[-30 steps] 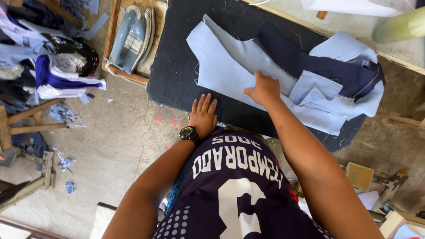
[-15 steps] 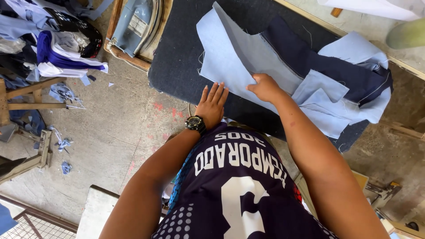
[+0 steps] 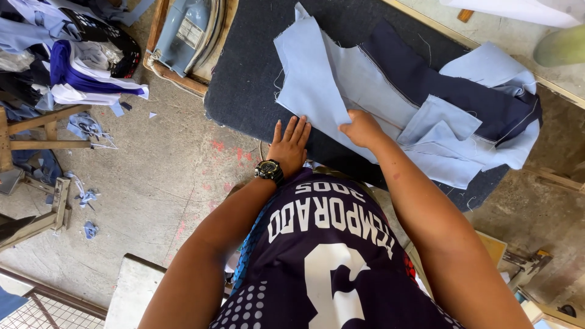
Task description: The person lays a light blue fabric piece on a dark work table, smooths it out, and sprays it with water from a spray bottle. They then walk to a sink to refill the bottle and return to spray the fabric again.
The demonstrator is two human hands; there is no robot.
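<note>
Two hands work at a dark padded table (image 3: 244, 91). Far left, a heap of clothes (image 3: 67, 61) sits above the concrete floor. Left hand (image 3: 289, 143), fingers spread wide, lies flat on the padding. Right hand (image 3: 361, 129) pinches the light blue fabric piece (image 3: 317, 85), spread beside a navy panel (image 3: 439, 91).

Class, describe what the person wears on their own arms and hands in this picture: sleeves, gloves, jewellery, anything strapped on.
Both arms are bare to the shoulder; the dark sleeveless jersey with white lettering covers neither. The left hand is ungloved, with a chunky black wristwatch strapped on. The right hand wears nothing: no glove, ring or band visible.
</note>
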